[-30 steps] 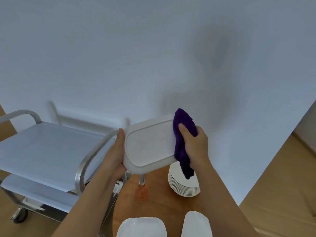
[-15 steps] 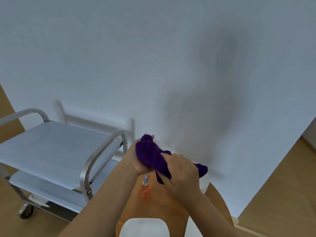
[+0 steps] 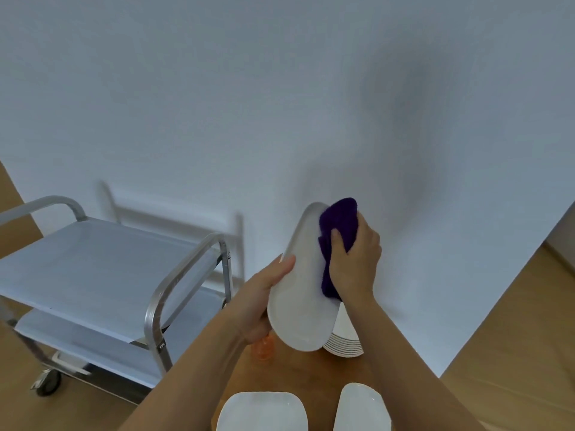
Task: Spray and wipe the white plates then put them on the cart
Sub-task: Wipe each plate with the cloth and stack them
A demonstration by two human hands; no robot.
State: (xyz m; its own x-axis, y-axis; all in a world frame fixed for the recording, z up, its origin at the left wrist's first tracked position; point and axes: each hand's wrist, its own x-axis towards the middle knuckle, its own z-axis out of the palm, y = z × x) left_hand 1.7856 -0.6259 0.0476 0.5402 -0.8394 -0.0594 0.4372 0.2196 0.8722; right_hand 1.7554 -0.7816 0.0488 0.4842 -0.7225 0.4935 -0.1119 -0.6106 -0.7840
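My left hand (image 3: 264, 293) grips the left edge of a long white oblong plate (image 3: 300, 300), held tilted and nearly on end above the wooden table (image 3: 311, 374). A purple cloth (image 3: 337, 231) is pressed on the plate's upper right part by my right hand (image 3: 354, 259). An orange spray bottle (image 3: 264, 349) stands on the table under my left hand, mostly hidden. Behind the held plate sits a stack of round white plates (image 3: 345, 345). The steel cart (image 3: 102, 275) stands to the left, its top shelf bare.
Two more white plates lie at the table's near edge, a squarish one (image 3: 263, 412) and an oblong one (image 3: 362, 409). A white wall (image 3: 280, 104) rises right behind the table and cart. Brown floor (image 3: 513, 353) shows at right.
The plate went from flat and wide to nearly upright. My right hand swept the cloth across it and now presses it on the upper right part. The view shifted slightly.
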